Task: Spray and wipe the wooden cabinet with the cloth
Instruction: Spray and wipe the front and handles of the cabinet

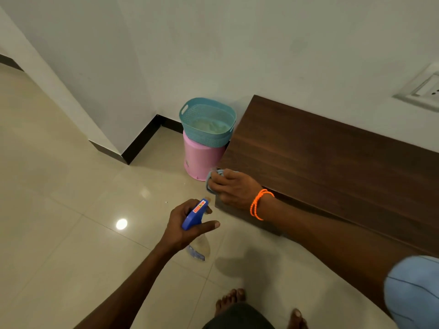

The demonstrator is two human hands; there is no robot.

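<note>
A low dark wooden cabinet (320,157) runs along the white wall on the right. My right hand (234,187), with orange bands at the wrist, presses a bunched light-blue cloth (211,178) against the cabinet's near left corner. My left hand (183,224) grips a spray bottle (196,216) with a blue trigger head and a clear body. The bottle hangs over the floor tiles, its nozzle pointing toward the cabinet's left end. Most of the cloth is hidden under my right hand.
A teal perforated basket (190,115) sits on a pink upturned bucket (202,160) just left of the cabinet. Glossy beige floor tiles (71,210) spread to the left. A wall socket (425,89) is above the cabinet. My bare feet (230,301) stand at the bottom.
</note>
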